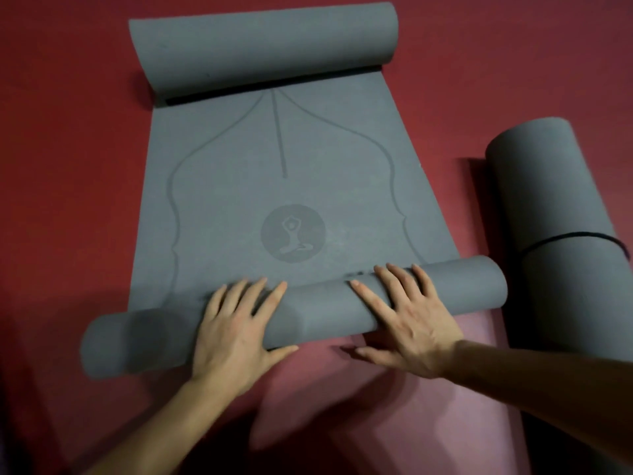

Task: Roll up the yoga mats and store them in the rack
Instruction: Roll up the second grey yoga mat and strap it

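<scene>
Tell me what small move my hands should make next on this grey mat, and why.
Probably push the near roll forward another turn: left hand and right hand lie flat on it, and the flat stretch with the yoga logo is not yet rolled.

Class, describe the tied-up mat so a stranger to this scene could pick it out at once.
Find the red floor. A wide grey mat, curled at both ends, lies spread in its middle; look to that mat's right. The tied-up mat there is the only one fully rolled, with a thin black cord around it.
</scene>
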A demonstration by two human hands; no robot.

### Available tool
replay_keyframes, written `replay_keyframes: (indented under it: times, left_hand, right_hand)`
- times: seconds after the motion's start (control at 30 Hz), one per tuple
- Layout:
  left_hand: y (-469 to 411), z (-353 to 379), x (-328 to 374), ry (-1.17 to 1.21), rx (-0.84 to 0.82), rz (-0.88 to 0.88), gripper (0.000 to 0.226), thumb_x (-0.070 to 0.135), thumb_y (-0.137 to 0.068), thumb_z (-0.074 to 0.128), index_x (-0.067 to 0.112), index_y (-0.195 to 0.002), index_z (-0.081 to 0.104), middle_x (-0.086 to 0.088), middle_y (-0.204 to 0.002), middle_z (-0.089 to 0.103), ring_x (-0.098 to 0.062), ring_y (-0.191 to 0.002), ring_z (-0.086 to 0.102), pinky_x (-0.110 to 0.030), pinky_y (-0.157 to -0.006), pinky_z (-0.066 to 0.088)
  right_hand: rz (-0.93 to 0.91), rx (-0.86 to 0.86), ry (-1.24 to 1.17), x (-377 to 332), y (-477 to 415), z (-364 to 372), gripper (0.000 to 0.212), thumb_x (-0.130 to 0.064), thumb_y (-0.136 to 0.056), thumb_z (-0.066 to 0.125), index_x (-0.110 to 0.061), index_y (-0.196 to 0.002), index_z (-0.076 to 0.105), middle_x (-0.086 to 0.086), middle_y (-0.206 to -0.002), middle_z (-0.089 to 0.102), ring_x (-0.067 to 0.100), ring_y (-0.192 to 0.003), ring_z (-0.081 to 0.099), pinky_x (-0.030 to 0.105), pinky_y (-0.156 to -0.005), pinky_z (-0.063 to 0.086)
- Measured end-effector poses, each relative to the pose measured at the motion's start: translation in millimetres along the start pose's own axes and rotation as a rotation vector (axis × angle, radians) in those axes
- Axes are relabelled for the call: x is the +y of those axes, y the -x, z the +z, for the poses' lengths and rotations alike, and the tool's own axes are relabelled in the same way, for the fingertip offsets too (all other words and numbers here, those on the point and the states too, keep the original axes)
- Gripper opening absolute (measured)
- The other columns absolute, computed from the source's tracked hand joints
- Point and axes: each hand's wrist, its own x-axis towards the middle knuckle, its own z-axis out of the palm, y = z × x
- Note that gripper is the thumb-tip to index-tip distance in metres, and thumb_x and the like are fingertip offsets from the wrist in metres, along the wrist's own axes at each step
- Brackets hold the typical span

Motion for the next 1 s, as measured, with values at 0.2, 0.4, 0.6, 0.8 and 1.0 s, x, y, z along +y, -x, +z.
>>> replay_keyframes:
  times: [0.2,0.4,0.6,0.8,1.0]
  left_hand:
    - [0.0,-2.5,13.4,0.046,0.046,-0.052,0.081,0.076,-0.089,0.046,0.033,-0.157,0.038,-0.01,-0.16,0.041,-0.036,-0.146,0.038,-0.058,-0.121,0.023]
    - [-43.7,5.2,-4.2,0.008,0.079,-0.072,0.072,0.073,-0.093,0.038,0.029,-0.148,0.052,-0.009,-0.134,0.062,-0.033,-0.121,0.057,-0.053,-0.109,0.038]
    - [-71.2,-1.3,-13.8,0.001,-0.025,-0.095,0.076,0.075,-0.09,0.028,0.026,-0.14,0.059,-0.004,-0.12,0.068,-0.03,-0.109,0.063,-0.045,-0.098,0.045]
    - [-65.2,-1.0,-19.9,0.027,0.082,-0.022,0.071,0.069,-0.096,0.037,0.029,-0.154,0.043,-0.01,-0.158,0.042,-0.032,-0.15,0.032,-0.054,-0.123,0.02]
    - [-83.0,5.7,-28.0,-0.04,-0.016,-0.035,0.097,0.095,-0.077,0.031,0.042,-0.158,0.028,-0.006,-0.155,0.047,-0.033,-0.145,0.039,-0.059,-0.119,0.022]
  right_hand:
    - [0.019,-0.027,-0.02,22.7,-50.6,-7.1,0.087,-0.086,-0.089,0.032,-0.024,-0.148,0.052,0.011,-0.117,0.065,0.035,-0.099,0.063,0.045,-0.094,0.049]
    - [0.044,0.097,-0.019,30.6,-66.3,-12.8,0.077,-0.079,-0.094,0.035,-0.031,-0.154,0.043,0.021,-0.142,0.052,0.04,-0.124,0.053,0.056,-0.111,0.039]
    - [0.018,0.125,-0.006,14.6,-53.2,3.0,0.087,-0.076,-0.087,0.052,-0.03,-0.159,0.036,0.023,-0.148,0.048,0.043,-0.138,0.044,0.064,-0.119,0.025]
    - [0.053,0.116,-0.024,23.7,-81.9,-1.1,0.086,-0.084,-0.086,0.046,-0.03,-0.153,0.046,0.018,-0.136,0.058,0.038,-0.123,0.054,0.055,-0.112,0.035]
    - [0.115,0.123,-0.056,35.6,-110.3,-8.3,0.087,-0.085,-0.084,0.039,-0.028,-0.148,0.05,0.019,-0.138,0.056,0.039,-0.128,0.051,0.057,-0.117,0.03]
